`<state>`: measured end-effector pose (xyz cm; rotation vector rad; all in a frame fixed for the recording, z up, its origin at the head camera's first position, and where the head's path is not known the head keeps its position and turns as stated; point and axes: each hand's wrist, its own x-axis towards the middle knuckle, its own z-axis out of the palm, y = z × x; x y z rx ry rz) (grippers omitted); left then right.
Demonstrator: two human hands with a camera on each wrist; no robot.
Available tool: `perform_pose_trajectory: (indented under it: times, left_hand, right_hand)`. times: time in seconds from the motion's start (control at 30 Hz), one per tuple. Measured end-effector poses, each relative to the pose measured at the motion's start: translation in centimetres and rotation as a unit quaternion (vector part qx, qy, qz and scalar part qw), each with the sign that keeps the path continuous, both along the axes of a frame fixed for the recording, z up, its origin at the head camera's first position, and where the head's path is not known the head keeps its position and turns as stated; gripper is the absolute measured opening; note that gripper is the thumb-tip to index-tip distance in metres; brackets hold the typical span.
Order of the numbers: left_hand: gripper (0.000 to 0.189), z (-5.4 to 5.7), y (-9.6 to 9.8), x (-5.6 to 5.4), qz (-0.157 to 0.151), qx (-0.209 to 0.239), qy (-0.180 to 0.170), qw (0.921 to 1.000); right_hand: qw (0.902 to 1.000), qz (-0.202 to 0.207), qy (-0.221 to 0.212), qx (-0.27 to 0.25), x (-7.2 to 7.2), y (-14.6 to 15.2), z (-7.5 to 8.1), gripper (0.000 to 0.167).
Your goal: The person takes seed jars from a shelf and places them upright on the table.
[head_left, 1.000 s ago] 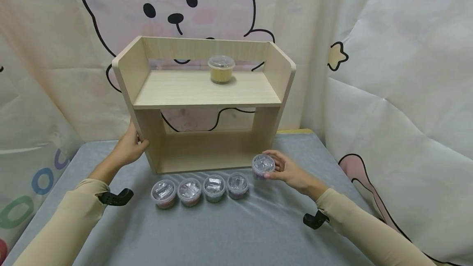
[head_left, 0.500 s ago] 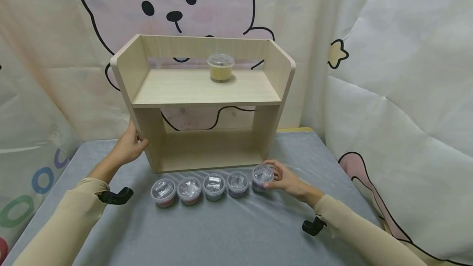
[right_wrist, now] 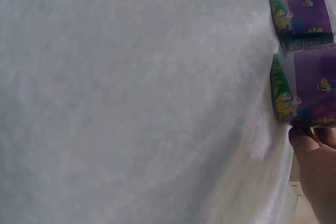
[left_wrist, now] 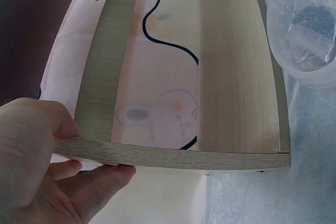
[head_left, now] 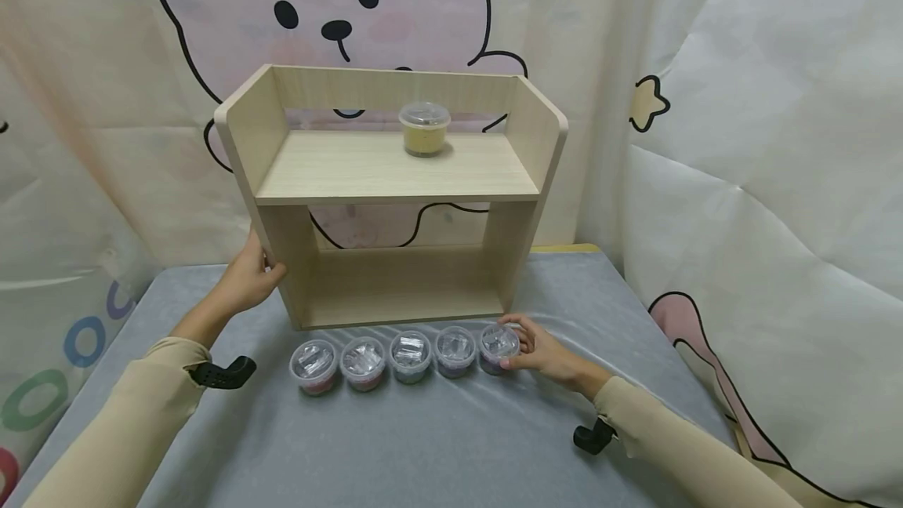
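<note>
My left hand (head_left: 248, 274) grips the left side panel of a pale wooden two-tier shelf (head_left: 395, 281); in the left wrist view its thumb lies on the inner side and its fingers outside. Several clear-lidded round tubs, such as this one (head_left: 411, 357), stand in a row before the shelf. At the row's right end my right hand (head_left: 546, 353) holds a tub (head_left: 498, 347) by its side, thumb in front. That tub shows a purple label in the right wrist view and stands close beside its neighbour (right_wrist: 304, 17). A yellow tub (head_left: 424, 129) sits on the upper shelf.
Grey cloth (head_left: 367, 445) covers the table. Behind hangs a pale curtain (head_left: 578, 38) with a cartoon bear print, and another sheet (head_left: 776, 179) hangs along the right. Black straps (head_left: 224, 373) circle both wrists.
My right hand has lowered the tub to the table and brought it left against the end of the row. My left hand keeps its hold on the shelf.
</note>
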<state>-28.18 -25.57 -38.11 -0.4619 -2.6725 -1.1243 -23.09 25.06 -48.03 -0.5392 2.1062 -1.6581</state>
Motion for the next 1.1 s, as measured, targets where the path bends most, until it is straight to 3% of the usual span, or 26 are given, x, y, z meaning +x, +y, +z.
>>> perform_pose_trajectory:
  times: [0.23,0.43,0.6,0.8,1.1]
  left_hand:
    - [0.092,-0.2,-0.3,0.2,0.001,0.002,-0.006,1.0000]
    - [0.087,-0.4,-0.1,0.2,0.008,-0.001,-0.002,1.0000]
    - [0.088,-0.3,0.2,0.1,0.004,0.004,-0.007,1.0000]
    - [0.090,-0.1,0.2,0.1,0.013,-0.006,-0.020,0.9997]
    - [0.088,-0.3,0.2,-0.1,0.016,-0.009,-0.004,0.9998]
  right_hand:
    - [0.9997,0.020,0.012,0.003,0.1,0.1,-0.1,0.077]
    - [0.9985,0.001,0.033,0.044,0.2,0.5,0.4,0.066]
    - [0.9979,-0.013,0.033,0.055,0.1,1.2,1.8,0.060]
    - [0.9970,-0.002,0.043,0.064,-0.2,1.4,3.5,0.061]
    - [0.9952,0.002,0.068,0.071,-0.8,1.4,6.3,0.057]
